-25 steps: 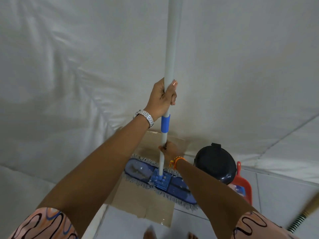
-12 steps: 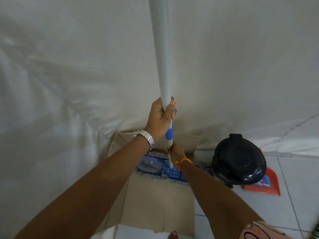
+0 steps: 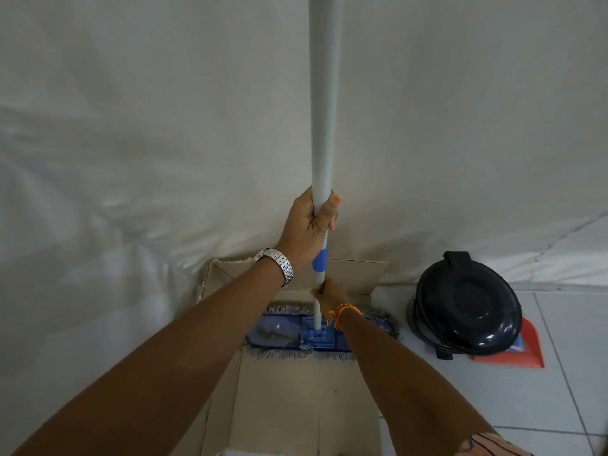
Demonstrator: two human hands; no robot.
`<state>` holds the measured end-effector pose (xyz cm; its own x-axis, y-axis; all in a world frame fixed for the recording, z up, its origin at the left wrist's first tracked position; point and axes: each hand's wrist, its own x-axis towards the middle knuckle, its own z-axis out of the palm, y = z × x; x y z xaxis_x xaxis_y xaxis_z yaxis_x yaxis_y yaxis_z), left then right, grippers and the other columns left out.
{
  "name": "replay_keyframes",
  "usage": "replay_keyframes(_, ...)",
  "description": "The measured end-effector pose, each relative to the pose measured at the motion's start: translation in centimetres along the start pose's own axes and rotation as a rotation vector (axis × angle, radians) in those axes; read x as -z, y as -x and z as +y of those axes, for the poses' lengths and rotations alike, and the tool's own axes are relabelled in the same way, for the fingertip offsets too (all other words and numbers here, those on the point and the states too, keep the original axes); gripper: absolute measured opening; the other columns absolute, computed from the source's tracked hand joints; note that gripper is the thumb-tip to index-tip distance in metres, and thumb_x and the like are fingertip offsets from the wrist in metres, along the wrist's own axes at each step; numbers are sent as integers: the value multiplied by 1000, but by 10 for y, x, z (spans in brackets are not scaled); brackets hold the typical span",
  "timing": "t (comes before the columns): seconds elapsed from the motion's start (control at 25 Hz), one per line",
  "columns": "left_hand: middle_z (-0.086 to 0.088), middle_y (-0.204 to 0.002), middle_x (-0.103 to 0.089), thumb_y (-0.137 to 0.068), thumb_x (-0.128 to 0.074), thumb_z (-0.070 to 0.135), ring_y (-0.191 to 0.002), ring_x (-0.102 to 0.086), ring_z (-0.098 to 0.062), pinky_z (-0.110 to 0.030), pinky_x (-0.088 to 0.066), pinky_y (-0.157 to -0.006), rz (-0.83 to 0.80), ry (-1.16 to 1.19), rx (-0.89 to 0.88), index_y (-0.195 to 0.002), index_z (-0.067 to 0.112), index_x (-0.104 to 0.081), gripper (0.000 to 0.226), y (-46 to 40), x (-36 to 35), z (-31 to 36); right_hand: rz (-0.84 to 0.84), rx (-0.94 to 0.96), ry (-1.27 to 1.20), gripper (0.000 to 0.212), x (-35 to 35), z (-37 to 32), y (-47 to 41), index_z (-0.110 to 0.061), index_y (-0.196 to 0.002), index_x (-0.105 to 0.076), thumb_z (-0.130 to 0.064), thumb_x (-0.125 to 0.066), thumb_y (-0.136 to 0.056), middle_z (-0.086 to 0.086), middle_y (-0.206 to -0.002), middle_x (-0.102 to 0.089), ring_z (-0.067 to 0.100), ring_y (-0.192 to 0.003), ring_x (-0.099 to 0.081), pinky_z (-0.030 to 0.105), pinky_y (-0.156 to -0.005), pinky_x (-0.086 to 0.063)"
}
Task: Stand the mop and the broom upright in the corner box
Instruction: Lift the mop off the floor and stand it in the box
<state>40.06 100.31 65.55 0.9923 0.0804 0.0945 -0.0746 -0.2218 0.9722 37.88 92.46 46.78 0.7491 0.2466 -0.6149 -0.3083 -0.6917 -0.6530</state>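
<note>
Fingers (image 3: 330,214) of the left hand (image 3: 307,227) wrap tight round the grey pole of the mop (image 3: 321,153), just above its blue collar, while the right hand (image 3: 330,296) pinches the thinner shaft lower down, just above the mop head (image 3: 279,334). That blue fringed head hangs flat over the open cardboard box (image 3: 279,399), which sits in the corner against the white sheeted wall (image 3: 131,143); whether the head already touches the box floor cannot be told, and its right end juts past the box's right edge. Pole stands close to upright. Right of the box, a black lidded bin (image 3: 467,311) rests on the tiled floor (image 3: 559,406) with a red dustpan (image 3: 523,353) behind it. No broom is in view. Judged from this, the mop step is in hand and near its end: the next move calls for turning or shifting the head so it clears the box wall, lowering it, leaning the pole into the corner, then freeing both hands to fetch the broom
</note>
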Motion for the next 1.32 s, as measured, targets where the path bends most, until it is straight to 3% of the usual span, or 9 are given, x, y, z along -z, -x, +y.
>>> replay_keyframes(0.24, -2, -59, -50, -103, -46, 21, -60, -48, -22, -35, -46, -66, -5, -12, 20, -81, 20, -49, 23, -10, 2, -11, 16, -9, -8, 34, -5, 1, -15, 3, -123, -54, -16, -56, -95, 23, -120, -63, 35, -112, -59, 38, -93, -47)
replay_keyframes(0.48, -4, -60, -51, -105, -47, 18, -62, -50, -24, -43, -48, -70, 31, -18, 31, -80, 22, -50, 25, -16, 13, -10, 26, -1, 23, 32, -10, -5, -23, 2, -121, -55, -18, -57, -95, 22, -118, -65, 31, -101, -60, 36, -90, -48)
replay_keyframes(0.64, -3, -71, -63, -106, -51, 18, -75, -61, -26, -52, -55, -85, 14, -55, 64, -88, 21, -54, 18, -21, 18, -23, 5, -20, 42, 34, -13, -5, -35, 1, -122, -54, -21, -54, -97, 21, -119, -64, 27, -96, -59, 38, -92, -49)
replay_keyframes(0.8, -8, -88, -68, -101, -61, 22, -90, -70, -33, -54, -57, -95, 83, -5, 109, -97, 17, -59, 7, -29, 15, -25, -14, -34, 43, 36, -10, -9, -35, 0, -125, -50, -24, -50, -98, 20, -121, -62, 34, -111, -60, 40, -92, -49)
replay_keyframes(0.88, -14, -91, -67, -94, -72, 28, -90, -69, -36, -51, -59, -90, 193, 9, 174, -104, 12, -58, 24, -31, 15, -24, -19, -40, 30, 39, -5, -11, -28, 0, -128, -48, -25, -50, -99, 20, -124, -61, 35, -112, -60, 40, -92, -49)
replay_keyframes(1.04, 3, -88, -65, -76, -87, 40, -80, -66, -14, -32, -59, -81, 472, 25, 330, -106, 14, -60, 48, -35, 6, -20, -31, -51, 65, 46, 13, -12, -7, 0, -135, -41, -27, -50, -99, 21, -131, -56, 36, -117, -56, 39, -92, -47)
replay_keyframes(1.12, 5, -92, -67, -76, -86, 45, -82, -67, -11, -31, -59, -84, 523, 46, 399, -107, 18, -60, 49, -34, 0, -15, -37, -70, 108, 51, 21, -9, 8, 1, -139, -37, -27, -49, -99, 20, -137, -52, 36, -122, -53, 38, -97, -45)
replay_keyframes(1.2, 1, -112, -68, -73, -88, 47, -99, -66, -14, -31, -58, -93, 537, 64, 444, -118, 18, -59, 61, -28, -1, -13, -28, -80, 144, 51, 29, -4, 23, 2, -139, -36, -27, -49, -99, 20, -139, -51, 36, -124, -52, 38, -100, -44)
replay_keyframes(1.32, 5, -121, -60, -65, -92, 51, -104, -59, -12, -19, -50, -82, 537, 19, 483, -128, 18, -55, 80, -8, 3, -10, -1, -73, 156, 51, 43, -1, 47, 3, -139, -36, -26, -49, -99, 22, -140, -49, 37, -128, -49, 37, -102, -43)
